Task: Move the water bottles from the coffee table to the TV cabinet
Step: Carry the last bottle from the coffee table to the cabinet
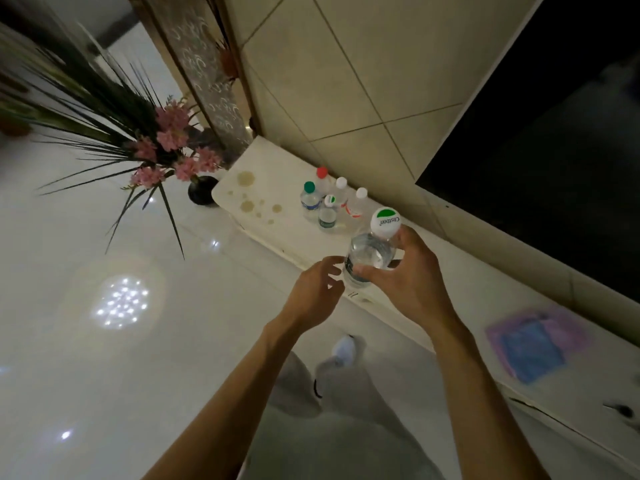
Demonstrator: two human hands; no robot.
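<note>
My right hand (408, 275) grips a clear water bottle (372, 254) with a white and green cap, held above the front edge of the white TV cabinet (277, 188). My left hand (317, 289) hovers just left of the bottle with fingers loosely curled, holding nothing. Several small water bottles stand in a cluster on the cabinet top: one with a green cap (309, 200), one with a red cap (322, 178), one with a white and green cap (328, 213), and two with white caps (341, 190) (358, 202).
A dark vase with pink flowers and long leaves (202, 190) stands on the glossy floor left of the cabinet. A dark TV screen (554, 150) hangs above on the tiled wall. A purple and blue flat item (533, 344) lies on the cabinet to the right.
</note>
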